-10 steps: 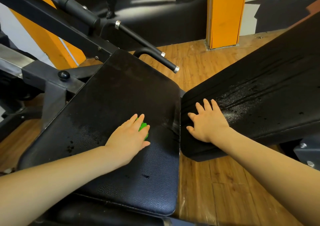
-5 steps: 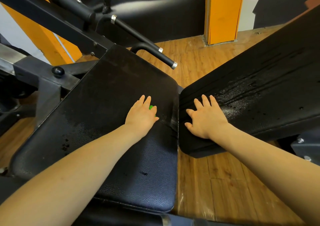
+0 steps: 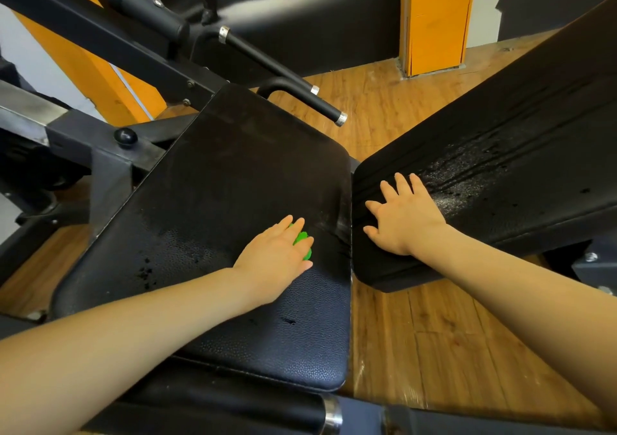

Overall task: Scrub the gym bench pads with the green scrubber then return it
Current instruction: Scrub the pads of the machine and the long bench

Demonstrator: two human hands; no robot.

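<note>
Under our left hand (image 3: 275,256), on the near right part of the seat pad (image 3: 213,207), sits the green scrubber (image 3: 302,241); only a small bright patch of it shows between and past the fingers (image 3: 298,226). These fingers lie fairly straight and close together over the top of it, pressing it down on the pad; whether the thumb curls round its side we cannot tell, since the hand hides most of it. Our right hand (image 3: 402,222) rests flat on the lower end of the back pad (image 3: 500,154), fingers spread, holding nothing and seemingly steadying us.

We judge the scrubber to be light and small enough to vanish beneath one palm, and probably springy or bristly rather than rigid, though its texture is too hidden to confirm. Both pads look wet: droplets and streaks glisten on the back pad beside our right hand, and damp patches mark the seat pad. On slick vinyl like this a light scrubber will likely skid out from under a flat palm, so we would take hold by its sides, thumb on one flank and fingers on the other, with the palm bearing down from above. The pads themselves seem firm and padded, giving slightly under pressure, so steady force should do no harm. The wooden floor (image 3: 434,344) shows between the pads
</note>
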